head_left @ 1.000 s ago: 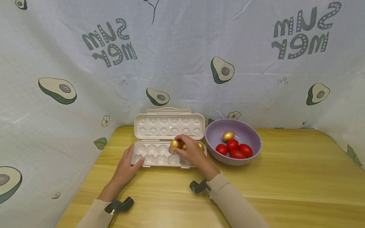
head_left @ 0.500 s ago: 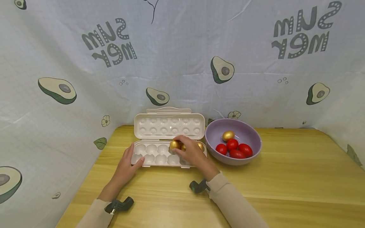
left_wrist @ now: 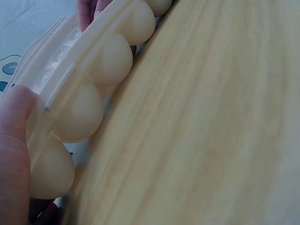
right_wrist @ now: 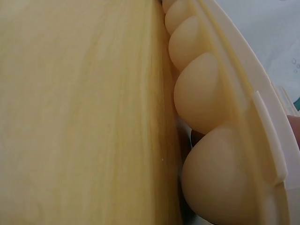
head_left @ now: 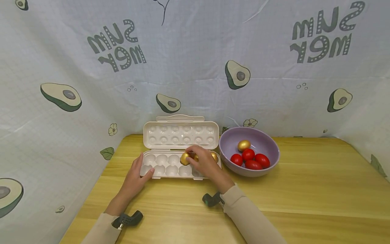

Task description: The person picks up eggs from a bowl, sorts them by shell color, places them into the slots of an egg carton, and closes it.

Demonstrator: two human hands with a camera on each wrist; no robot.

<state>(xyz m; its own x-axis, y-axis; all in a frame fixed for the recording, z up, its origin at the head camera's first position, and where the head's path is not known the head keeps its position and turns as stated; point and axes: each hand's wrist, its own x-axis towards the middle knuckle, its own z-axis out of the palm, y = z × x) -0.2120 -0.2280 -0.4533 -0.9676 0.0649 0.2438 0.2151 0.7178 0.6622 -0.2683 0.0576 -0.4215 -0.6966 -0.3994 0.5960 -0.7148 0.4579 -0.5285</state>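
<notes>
A cream plastic egg carton (head_left: 164, 177) lies with its lid tipped back on the wooden table. My left hand (head_left: 134, 176) grips its left end; in the left wrist view the thumb (left_wrist: 16, 117) lies over the rim and dark fingertips show below. My right hand (head_left: 202, 161) pinches a golden egg (head_left: 184, 159) at the back row, fingers behind it and thumb in front. Two more golden eggs sit to its right, one partly behind the fingers, the other golden egg (head_left: 214, 156) at the row's right end. The right wrist view shows mostly the carton's rounded cups (right_wrist: 201, 93).
Right of the carton stands a purple bowl (head_left: 275, 156) with one golden egg (head_left: 243, 145) and several red eggs (head_left: 253, 165). The upright lid (head_left: 181, 135) stands behind the cups. A printed cloth (head_left: 195, 67) hangs around the wooden table (head_left: 170, 210).
The golden egg in my right hand has shifted slightly left and toward the front, and now leans more upright. My left hand, the carton and the bowl have not moved.
</notes>
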